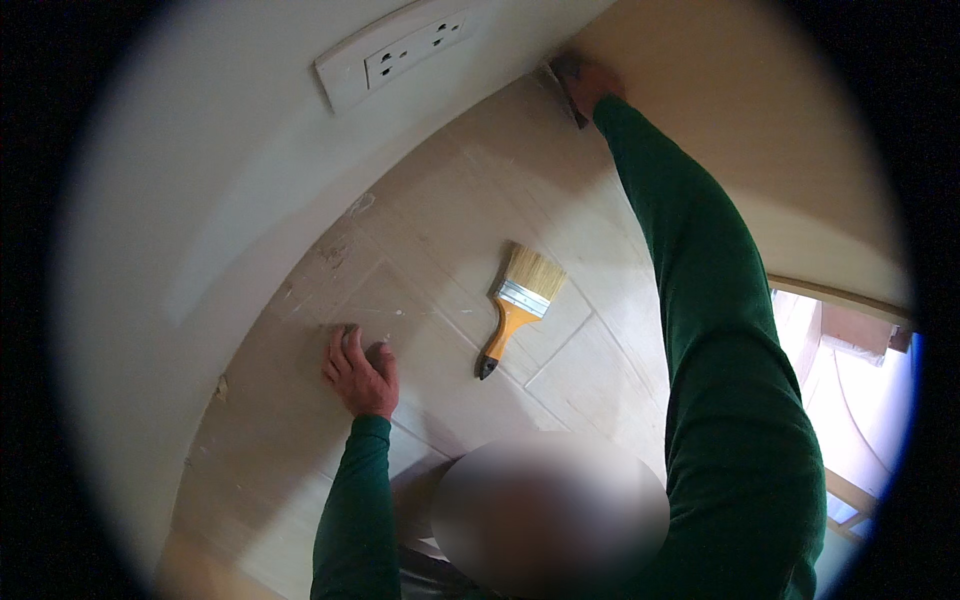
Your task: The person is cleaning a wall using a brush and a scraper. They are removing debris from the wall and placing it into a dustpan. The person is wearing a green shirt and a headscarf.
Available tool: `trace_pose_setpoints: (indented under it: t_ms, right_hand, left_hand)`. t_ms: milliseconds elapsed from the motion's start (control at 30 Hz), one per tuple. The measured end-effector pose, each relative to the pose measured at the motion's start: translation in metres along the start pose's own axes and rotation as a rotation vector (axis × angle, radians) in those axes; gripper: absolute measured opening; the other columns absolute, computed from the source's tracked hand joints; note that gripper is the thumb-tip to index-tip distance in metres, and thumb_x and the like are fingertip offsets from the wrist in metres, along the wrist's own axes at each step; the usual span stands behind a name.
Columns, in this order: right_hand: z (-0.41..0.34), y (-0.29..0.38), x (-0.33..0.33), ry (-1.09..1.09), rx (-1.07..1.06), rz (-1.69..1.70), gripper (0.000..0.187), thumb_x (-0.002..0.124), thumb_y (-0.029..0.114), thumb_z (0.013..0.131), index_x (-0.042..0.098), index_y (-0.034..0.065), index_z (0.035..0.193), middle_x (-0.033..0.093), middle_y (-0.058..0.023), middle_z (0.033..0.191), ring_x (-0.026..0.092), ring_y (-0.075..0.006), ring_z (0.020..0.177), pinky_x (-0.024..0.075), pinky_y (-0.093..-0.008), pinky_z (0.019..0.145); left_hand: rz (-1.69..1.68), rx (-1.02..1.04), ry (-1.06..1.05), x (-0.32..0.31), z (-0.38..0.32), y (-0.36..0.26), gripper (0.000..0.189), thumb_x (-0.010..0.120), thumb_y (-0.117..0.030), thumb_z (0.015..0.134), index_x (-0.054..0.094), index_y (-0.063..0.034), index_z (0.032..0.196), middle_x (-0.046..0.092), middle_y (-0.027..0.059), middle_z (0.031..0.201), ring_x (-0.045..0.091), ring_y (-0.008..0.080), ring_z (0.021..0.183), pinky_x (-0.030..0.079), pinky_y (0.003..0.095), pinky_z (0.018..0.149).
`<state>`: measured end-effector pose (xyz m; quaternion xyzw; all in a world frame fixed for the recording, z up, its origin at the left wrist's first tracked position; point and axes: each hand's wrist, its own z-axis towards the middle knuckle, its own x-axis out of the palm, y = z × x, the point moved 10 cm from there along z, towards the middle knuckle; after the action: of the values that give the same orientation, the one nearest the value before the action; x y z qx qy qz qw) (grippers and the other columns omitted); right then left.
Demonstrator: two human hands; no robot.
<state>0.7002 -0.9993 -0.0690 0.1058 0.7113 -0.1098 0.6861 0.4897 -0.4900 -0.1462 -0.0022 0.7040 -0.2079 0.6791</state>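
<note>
My right hand [598,84] reaches to the far corner, where the wall meets the wooden panel. It grips a dark, flat-edged tool [571,101], possibly a scraper, whose edge lies along the floor; shadow and my fingers hide most of it. On the tiled floor [442,225] near the wall rests my left hand [364,379], fingers slightly bent and thumb apart, holding nothing. Between my two arms lies a wide flat paintbrush [520,307]. It has pale bristles, a metal ferrule and an orange handle with a black tip, with the bristles pointing away from me.
A white wall [217,202] curves along the left and carries a socket plate [405,49]. The wooden panel [750,112] borders the right side. White marks and debris [334,255] dot the floor by the wall. Beyond the panel's edge, a cardboard box [855,330] stands in bright light.
</note>
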Motion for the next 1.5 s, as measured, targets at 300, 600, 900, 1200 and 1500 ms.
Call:
trace_pose_setpoints:
  t_ms: [300,600,900,1200,1500]
  right_hand:
    - [0.023,-0.032,0.038,0.03,0.054,-0.074,0.048,0.042,0.044,0.097,0.065,0.0046,0.113,0.065,-0.0219,0.113,0.063,-0.0405,0.104,0.0479,-0.051,0.092]
    - [0.037,-0.026,0.038,0.077,0.075,-0.174,0.037,0.049,0.033,0.095,0.067,0.0055,0.111,0.066,-0.0206,0.113,0.063,-0.0406,0.103,0.0492,-0.0518,0.091]
    - [0.042,-0.027,0.046,0.097,-0.081,-0.192,0.034,0.048,0.028,0.094,0.071,0.0032,0.099,0.069,-0.0218,0.103,0.067,-0.0405,0.094,0.0527,-0.0504,0.084]
    - [0.055,-0.04,0.055,-0.003,-0.047,-0.303,0.034,0.05,0.027,0.092,0.073,0.0008,0.092,0.069,-0.0227,0.098,0.067,-0.0405,0.09,0.0534,-0.0501,0.081]
    - [0.044,-0.032,0.056,0.053,0.039,0.063,0.036,0.048,0.023,0.093,0.065,0.0003,0.114,0.07,-0.0215,0.101,0.069,-0.0383,0.09,0.0541,-0.0507,0.084]
  left_hand:
    - [0.01,0.006,0.01,0.002,0.0,-0.002,0.053,0.05,-0.043,0.092,0.045,-0.0089,0.133,0.045,0.0181,0.137,0.041,0.0378,0.127,0.028,0.0549,0.105]
    - [0.012,0.003,-0.01,0.0,-0.001,-0.003,0.054,0.052,-0.042,0.091,0.046,-0.0093,0.133,0.045,0.0168,0.138,0.041,0.0369,0.128,0.03,0.0533,0.105]
    - [-0.036,0.01,-0.014,-0.003,0.0,-0.004,0.053,0.054,-0.038,0.09,0.046,-0.0084,0.134,0.045,0.0175,0.138,0.04,0.0381,0.128,0.028,0.0543,0.105]
    - [-0.042,0.002,-0.014,0.002,0.0,-0.008,0.052,0.059,-0.035,0.087,0.048,-0.0102,0.131,0.045,0.017,0.138,0.041,0.0369,0.127,0.029,0.0535,0.105]
    - [-0.009,-0.015,-0.008,-0.004,-0.001,0.002,0.053,0.06,-0.033,0.086,0.048,-0.0104,0.133,0.044,0.0161,0.139,0.04,0.0367,0.128,0.029,0.0538,0.105]
